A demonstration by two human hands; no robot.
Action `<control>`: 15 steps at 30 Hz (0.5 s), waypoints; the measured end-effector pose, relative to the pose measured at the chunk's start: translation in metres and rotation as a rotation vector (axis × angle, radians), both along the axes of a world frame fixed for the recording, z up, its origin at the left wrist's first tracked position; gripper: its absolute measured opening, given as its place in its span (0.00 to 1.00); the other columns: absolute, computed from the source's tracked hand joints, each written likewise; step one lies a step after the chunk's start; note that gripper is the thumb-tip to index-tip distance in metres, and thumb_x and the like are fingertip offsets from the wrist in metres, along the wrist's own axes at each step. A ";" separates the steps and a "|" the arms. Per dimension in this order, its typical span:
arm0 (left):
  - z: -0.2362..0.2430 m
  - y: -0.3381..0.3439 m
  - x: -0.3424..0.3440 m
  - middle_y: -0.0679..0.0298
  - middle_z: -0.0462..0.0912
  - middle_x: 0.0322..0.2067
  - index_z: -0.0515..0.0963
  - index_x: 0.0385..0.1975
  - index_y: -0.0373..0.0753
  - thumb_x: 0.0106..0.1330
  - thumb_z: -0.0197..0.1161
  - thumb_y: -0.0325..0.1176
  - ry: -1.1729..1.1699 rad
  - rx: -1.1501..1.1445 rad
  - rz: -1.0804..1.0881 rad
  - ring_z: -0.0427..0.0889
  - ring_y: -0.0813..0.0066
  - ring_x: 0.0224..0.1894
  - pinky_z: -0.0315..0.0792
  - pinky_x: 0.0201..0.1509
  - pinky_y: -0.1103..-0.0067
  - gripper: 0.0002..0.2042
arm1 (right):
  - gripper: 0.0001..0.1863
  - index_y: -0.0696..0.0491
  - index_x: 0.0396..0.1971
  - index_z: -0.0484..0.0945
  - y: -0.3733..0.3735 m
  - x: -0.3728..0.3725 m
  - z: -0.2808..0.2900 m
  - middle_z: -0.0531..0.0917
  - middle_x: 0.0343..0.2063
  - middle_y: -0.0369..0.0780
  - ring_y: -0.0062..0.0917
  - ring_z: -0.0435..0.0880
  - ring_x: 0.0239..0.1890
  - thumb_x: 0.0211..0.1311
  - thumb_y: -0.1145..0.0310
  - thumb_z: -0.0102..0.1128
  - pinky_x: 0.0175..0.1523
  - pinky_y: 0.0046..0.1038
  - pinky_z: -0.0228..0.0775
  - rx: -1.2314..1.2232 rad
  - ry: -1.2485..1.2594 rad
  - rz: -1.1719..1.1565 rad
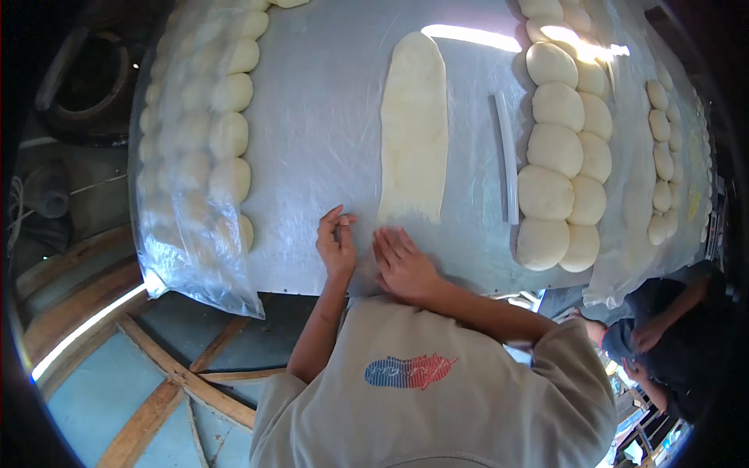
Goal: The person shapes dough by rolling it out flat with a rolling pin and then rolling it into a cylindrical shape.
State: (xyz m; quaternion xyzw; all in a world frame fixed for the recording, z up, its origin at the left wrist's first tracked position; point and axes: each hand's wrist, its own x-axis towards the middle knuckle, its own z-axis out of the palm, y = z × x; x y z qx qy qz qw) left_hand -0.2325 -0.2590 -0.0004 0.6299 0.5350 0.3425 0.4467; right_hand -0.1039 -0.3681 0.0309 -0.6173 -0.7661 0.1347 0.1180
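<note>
A long flat strip of pale dough (413, 132) lies lengthwise on the shiny metal table (320, 117), rounded at its far end and ragged at its near end. My right hand (406, 264) rests palm down just below that ragged end, fingers stretched out and close to the dough's edge. To its left is my left hand (337, 243), held a little off the strip with its fingers loosely bent and apart. Nothing shows in it. Whether any dough lies under my right palm is hidden.
Rows of dough balls (544, 191) line the right side, beside a thin grey bar (505, 160). More balls lie under a clear plastic sheet (195, 226) at left. Another plastic sheet (624, 234) and smaller dough balls (663, 164) are farther right. Another person (671, 343) is at lower right.
</note>
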 end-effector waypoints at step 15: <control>0.006 0.203 0.189 0.55 0.82 0.40 0.78 0.44 0.35 0.66 0.56 0.30 0.109 0.510 -0.304 0.81 0.60 0.42 0.73 0.48 0.68 0.10 | 0.25 0.57 0.54 0.72 0.067 0.123 0.025 0.69 0.60 0.47 0.37 0.65 0.65 0.57 0.64 0.60 0.70 0.53 0.42 0.032 0.227 -0.345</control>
